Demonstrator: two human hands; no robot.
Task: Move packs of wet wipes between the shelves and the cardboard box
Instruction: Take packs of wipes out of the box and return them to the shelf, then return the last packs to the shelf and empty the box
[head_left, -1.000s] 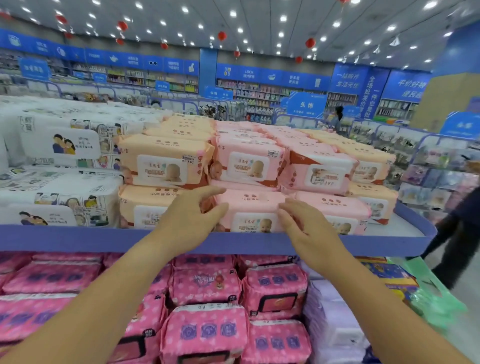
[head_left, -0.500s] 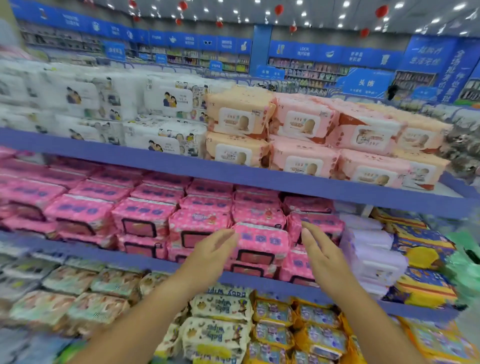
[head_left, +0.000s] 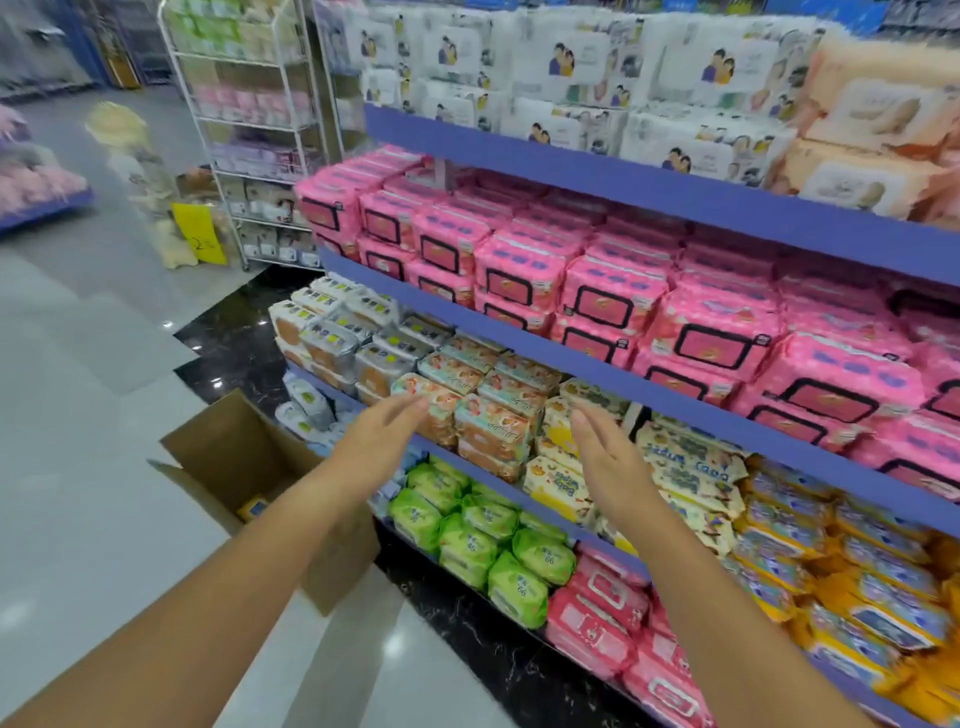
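Shelves (head_left: 623, 179) stacked with wet wipes fill our right side, with pink packs (head_left: 613, 291) on a higher level and green packs (head_left: 467, 540) lower down. We hold both hands out in front of the level between them. Our left hand (head_left: 382, 434) and right hand (head_left: 605, 457) face each other, each grip apart, fingers straight, holding nothing. Between them sit orange-patterned packs (head_left: 493, 426) at the shelf's front edge. The cardboard box (head_left: 244, 457) stands open on the floor beside the shelving's left end, partly behind our left forearm.
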